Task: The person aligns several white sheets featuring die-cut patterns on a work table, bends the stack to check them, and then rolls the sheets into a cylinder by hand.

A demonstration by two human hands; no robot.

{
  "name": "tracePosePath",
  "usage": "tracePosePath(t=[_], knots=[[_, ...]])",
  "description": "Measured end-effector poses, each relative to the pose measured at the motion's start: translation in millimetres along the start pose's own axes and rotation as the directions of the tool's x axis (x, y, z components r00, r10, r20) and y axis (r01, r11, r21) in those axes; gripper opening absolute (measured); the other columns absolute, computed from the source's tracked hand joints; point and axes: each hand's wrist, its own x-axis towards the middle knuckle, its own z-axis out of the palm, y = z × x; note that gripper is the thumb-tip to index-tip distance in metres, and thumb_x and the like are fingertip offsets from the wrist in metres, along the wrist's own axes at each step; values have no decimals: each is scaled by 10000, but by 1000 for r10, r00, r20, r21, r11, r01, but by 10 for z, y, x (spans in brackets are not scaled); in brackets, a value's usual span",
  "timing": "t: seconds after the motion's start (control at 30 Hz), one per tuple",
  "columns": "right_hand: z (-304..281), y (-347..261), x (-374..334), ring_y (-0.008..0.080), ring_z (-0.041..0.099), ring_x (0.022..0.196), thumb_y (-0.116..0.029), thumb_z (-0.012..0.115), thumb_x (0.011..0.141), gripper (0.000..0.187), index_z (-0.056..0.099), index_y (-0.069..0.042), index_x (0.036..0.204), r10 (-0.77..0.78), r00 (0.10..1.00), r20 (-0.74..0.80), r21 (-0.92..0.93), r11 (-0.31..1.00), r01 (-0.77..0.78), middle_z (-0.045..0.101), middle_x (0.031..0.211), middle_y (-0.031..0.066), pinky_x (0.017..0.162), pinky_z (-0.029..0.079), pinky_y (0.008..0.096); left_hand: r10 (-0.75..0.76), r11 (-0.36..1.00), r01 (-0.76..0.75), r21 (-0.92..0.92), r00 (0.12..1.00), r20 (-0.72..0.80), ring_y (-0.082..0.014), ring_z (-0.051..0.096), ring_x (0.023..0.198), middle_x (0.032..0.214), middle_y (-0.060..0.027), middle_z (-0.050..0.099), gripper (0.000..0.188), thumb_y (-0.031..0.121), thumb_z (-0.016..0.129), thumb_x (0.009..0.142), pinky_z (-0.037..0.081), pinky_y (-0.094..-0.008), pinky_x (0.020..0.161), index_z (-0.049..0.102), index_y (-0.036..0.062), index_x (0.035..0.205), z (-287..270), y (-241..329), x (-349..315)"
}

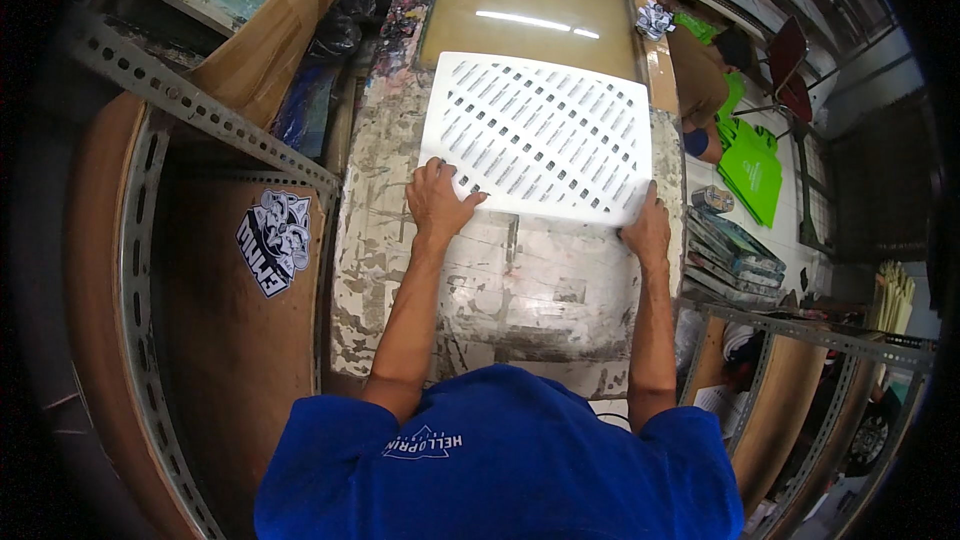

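Note:
A white sheet [540, 135] printed with slanted rows of small black marks lies in front of me. Its far part overlaps a yellowish glass panel [530, 20] and its near part is over the stained worktable [510, 290]. At the sheet's near left corner, my left hand [443, 200] holds the edge, thumb spread to the right. My right hand [648, 225] grips the near right corner, with its fingers along the right edge and its thumb at the near edge. Both hands partly cover the corners, and the sheet's underside is hidden.
Metal-framed shelving [190, 105] bounds the left side, with a cardboard flap [275, 40] above it. To the right are stacked frames [735, 260], a can [712, 200], green bags [750, 170] and a crouching person [700, 80]. A crumpled cut-out [654, 20] sits beside the glass.

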Motion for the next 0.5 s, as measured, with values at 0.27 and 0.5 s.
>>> tracePosePath(t=[0.27,0.5], knots=[[-88,-915,-18,303,519,1226,-62,813,684,892,363,27,1448,-205,973,-110,693,685,222,544,1309,221,1030,437,411,-81,996,80,41,996,41,-305,420,1219,1308,-87,482,677,417,863,630,375,-462,978,632,75,1167,-32,79,26],[1192,-1924,421,353,433,1340,-449,652,876,808,345,15,1462,-769,634,77,800,-332,-500,439,1455,212,1103,371,486,-70,996,69,54,998,4,-308,413,1258,1362,-93,461,679,412,862,636,355,-464,1015,622,83,1180,61,67,19]])
